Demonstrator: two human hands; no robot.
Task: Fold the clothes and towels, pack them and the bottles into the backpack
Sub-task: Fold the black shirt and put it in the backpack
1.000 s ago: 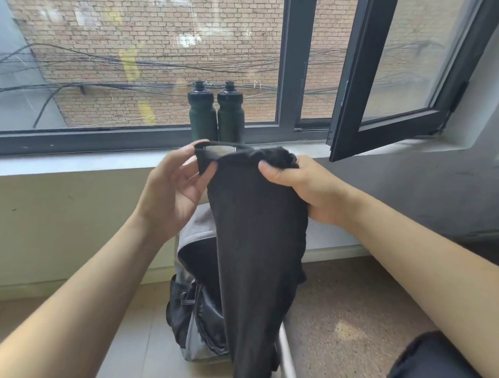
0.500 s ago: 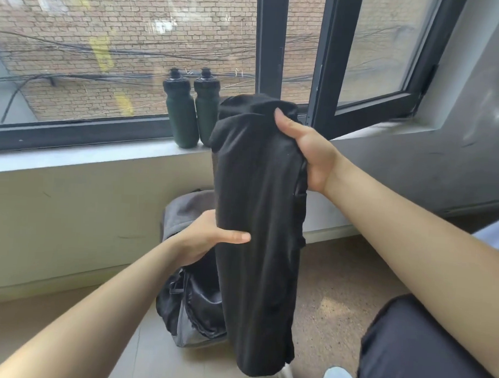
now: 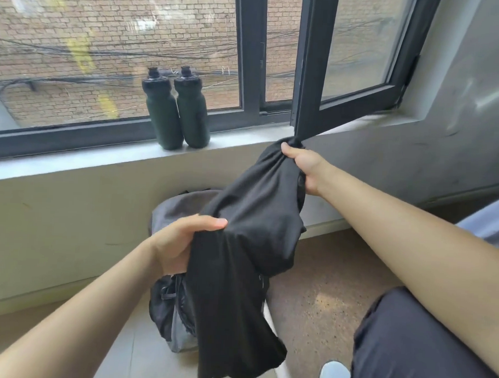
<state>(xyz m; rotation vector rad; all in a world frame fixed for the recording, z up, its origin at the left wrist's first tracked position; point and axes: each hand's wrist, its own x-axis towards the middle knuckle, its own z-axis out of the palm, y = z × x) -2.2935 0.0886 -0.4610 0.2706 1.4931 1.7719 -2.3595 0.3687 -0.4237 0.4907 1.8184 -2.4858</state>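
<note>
A black garment (image 3: 239, 268) hangs folded lengthwise in front of me. My right hand (image 3: 303, 168) grips its bunched top end, up near the window sill. My left hand (image 3: 180, 243) clutches it around the middle, and the lower half droops down over the backpack. The grey and black backpack (image 3: 169, 305) stands on the floor against the wall, mostly hidden behind the cloth. Two dark green bottles (image 3: 176, 108) stand side by side on the window sill (image 3: 72, 164), apart from both hands.
An open window sash (image 3: 346, 104) juts inward just above my right hand. My dark-trousered leg (image 3: 424, 348) and a pale shoe (image 3: 334, 377) fill the lower right. A white bar (image 3: 280, 361) runs along the floor below the garment.
My right hand has dropped and moved right with the garment's top end. My left hand now grips the garment's middle, so it bends and sags instead of hanging straight.
</note>
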